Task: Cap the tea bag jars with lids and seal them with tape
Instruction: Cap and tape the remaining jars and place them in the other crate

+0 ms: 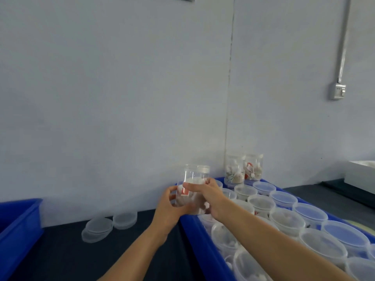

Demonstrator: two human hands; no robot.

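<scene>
I have an open jar [195,189] upright between both hands, lifted above the far left corner of the blue crate [200,236]. My left hand [169,205] wraps its lower left side, fingers curled round it; my right hand [205,191] grips it across the front, thumb on the near face. The jar's long axis stands vertical, mouth up and uncapped, with tea bags inside.

What the next move turns on, as I judge it: the loose lids [110,224] lie on the dark worktop [60,250] down and to the left of the jar, well apart from it. The left hand is the nearer to them. I would set the jar on the worktop or keep it in the right hand, then free the left for a lid.

Between jar and lids nothing stands in the way. To the right the crate is packed with more jars, some open, some capped [345,236]; two filled jars [243,169] stand at its far end against the wall. A second blue crate [18,230] sits at the left edge. I see no tape.
</scene>
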